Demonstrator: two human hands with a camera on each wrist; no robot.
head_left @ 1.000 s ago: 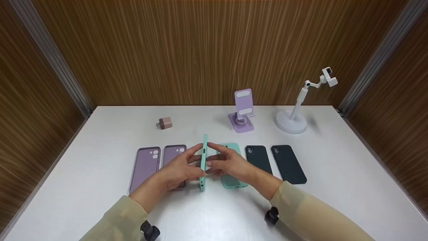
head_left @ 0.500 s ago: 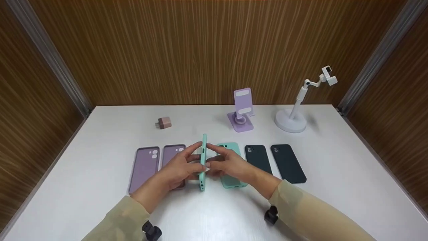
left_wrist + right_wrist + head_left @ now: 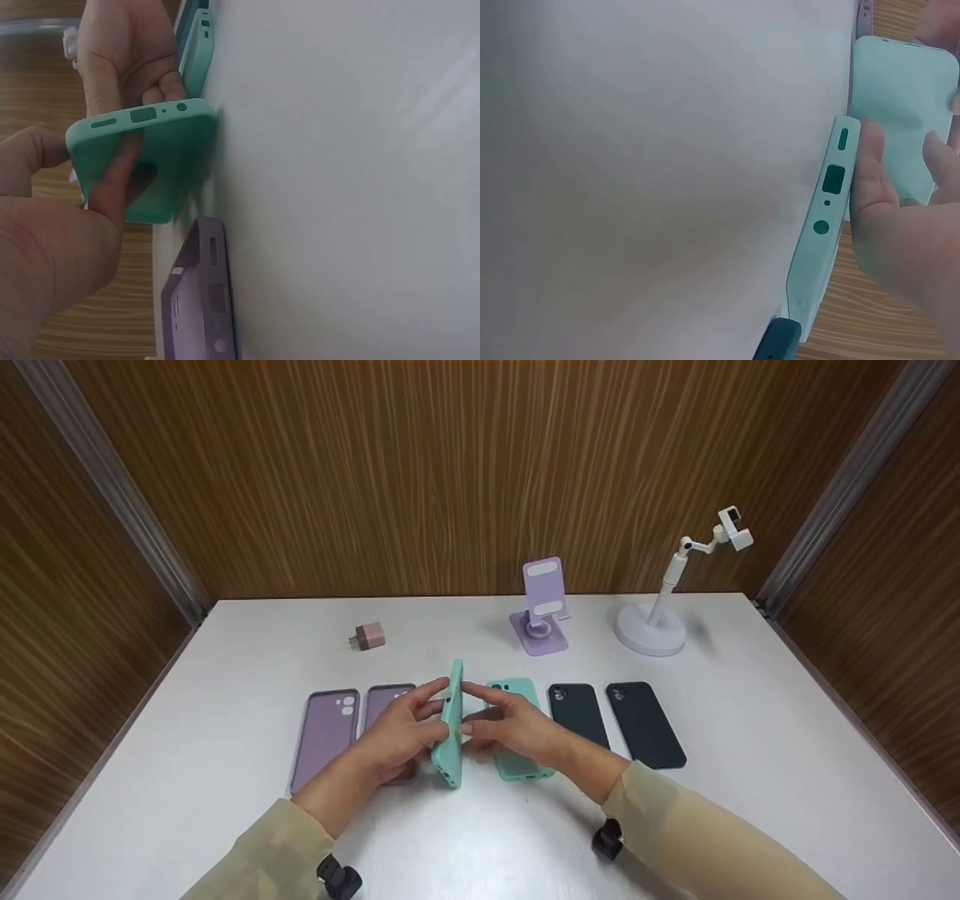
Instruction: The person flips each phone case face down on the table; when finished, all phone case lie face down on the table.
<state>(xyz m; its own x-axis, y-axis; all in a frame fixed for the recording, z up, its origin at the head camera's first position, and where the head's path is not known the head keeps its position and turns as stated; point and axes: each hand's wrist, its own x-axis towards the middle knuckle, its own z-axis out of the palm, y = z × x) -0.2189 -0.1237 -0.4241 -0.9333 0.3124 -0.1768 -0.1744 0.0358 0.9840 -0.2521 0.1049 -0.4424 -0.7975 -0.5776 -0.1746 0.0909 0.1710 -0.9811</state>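
A mint phone case (image 3: pixel 452 742) stands on its long edge at the table, its upper side leaning left so its smooth back faces right. My left hand (image 3: pixel 401 735) grips it, thumb at the upper edge and a finger inside the hollow, as the left wrist view shows. On the other side my right hand (image 3: pixel 517 727) touches the back with fingertips and thumb, fingers mostly extended. Under that hand lies a second mint phone case (image 3: pixel 521 769), partly covered. Beside my left hand are two purple phone cases (image 3: pixel 324 739), hollow side up, one partly hidden.
Two dark phone cases (image 3: pixel 646 727) lie to the right, backs up. Farther back stand a purple phone stand (image 3: pixel 545 592) and a white stand with a jointed arm (image 3: pixel 652 630). A pink plug adapter (image 3: pixel 370 636) lies at back left. Wood-grain walls (image 3: pixel 480 480) border the table.
The held mint case has tipped from upright toward the left, bringing its back into view. My left hand has shifted slightly left with it; my right hand stays almost in place.
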